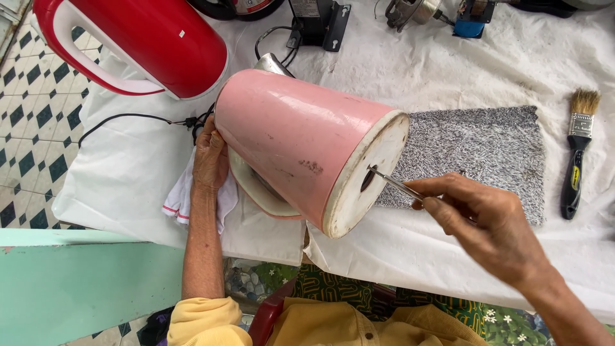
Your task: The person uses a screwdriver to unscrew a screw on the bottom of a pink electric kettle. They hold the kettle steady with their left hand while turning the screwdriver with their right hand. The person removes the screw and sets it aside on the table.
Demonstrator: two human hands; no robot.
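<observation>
Pink electric kettle (pixel 301 138): lies tipped on the white cloth (pixel 448 70), base turned toward the person.
Left hand (pixel 209 157): closed around the kettle's top end, steadying it.
Right hand (pixel 483 221): pinches a thin metal tool (pixel 396 184), its tip in the base hole just ahead of the fingers.
Handling: probably light, stiff and smooth; likely to roll, so hold it at both ends.

Small appliance repair bench, home-style: cloth-covered worktop (pixel 448 70) with two electric kettles, pink (pixel 301 141) and red (pixel 141 45), loose motor parts (pixel 410 9), paintbrush (pixel 576 154), grey mat (pixel 487 154), patterned tile floor (pixel 25 122).
</observation>
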